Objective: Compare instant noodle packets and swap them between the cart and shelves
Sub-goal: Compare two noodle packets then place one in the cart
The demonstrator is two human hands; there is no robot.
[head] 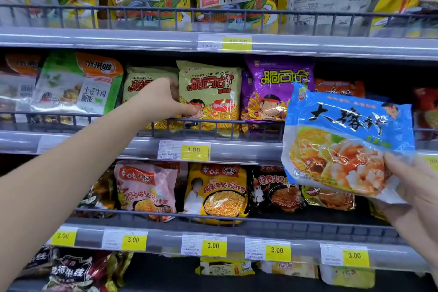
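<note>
Two hands are seen before the shelves. A blue noodle packet (pixel 348 142) is pinched at its lower right corner by the fingers of the right hand (pixel 412 194). A green noodle packet (pixel 209 95) on the middle shelf (pixel 248 149) is gripped at its left edge by the left hand (pixel 161 99), thumb in front.

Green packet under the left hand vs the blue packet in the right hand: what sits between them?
Head view: one purple packet, standing on the same shelf beside the green packet; the blue packet overlaps its right edge.

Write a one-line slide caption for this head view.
Left hand grips a green noodle packet on the middle shelf while right hand holds up a blue packet.
</note>
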